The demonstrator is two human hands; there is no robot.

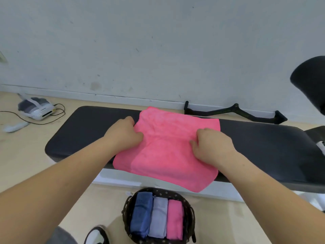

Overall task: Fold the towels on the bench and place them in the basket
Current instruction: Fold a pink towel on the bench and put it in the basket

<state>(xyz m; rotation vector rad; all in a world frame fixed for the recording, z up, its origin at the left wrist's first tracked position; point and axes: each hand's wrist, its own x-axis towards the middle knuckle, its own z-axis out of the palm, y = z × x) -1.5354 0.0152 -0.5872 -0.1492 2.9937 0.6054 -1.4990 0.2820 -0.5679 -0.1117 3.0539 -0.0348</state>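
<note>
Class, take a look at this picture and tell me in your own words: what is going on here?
A person is folding a pink towel spread across the black bench. The left hand and the right hand both grip its cloth, and its near edge hangs over the bench's front. On the floor below, the basket already holds three folded towels: blue, grey and pink.
</note>
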